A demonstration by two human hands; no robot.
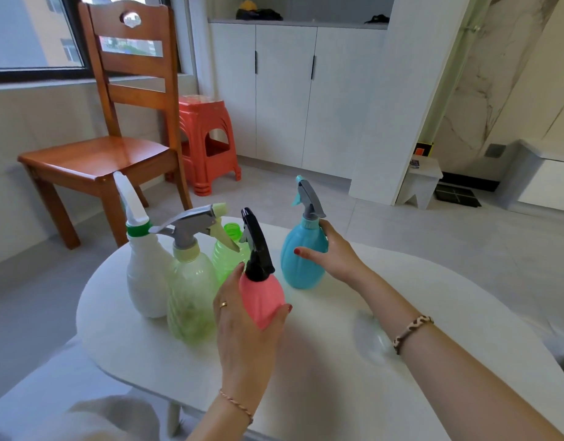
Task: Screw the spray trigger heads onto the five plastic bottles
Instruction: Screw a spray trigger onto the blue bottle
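Four bottles carry trigger heads; the green bottle [229, 249] remains open-necked, while the left hand [242, 326] grips the pink bottle [263, 300] and the right hand [334, 256] clasps the blue bottle [301, 259].

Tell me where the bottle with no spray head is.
The bright green bottle stands at the table's far edge, behind the pale green bottle and left of the pink bottle.
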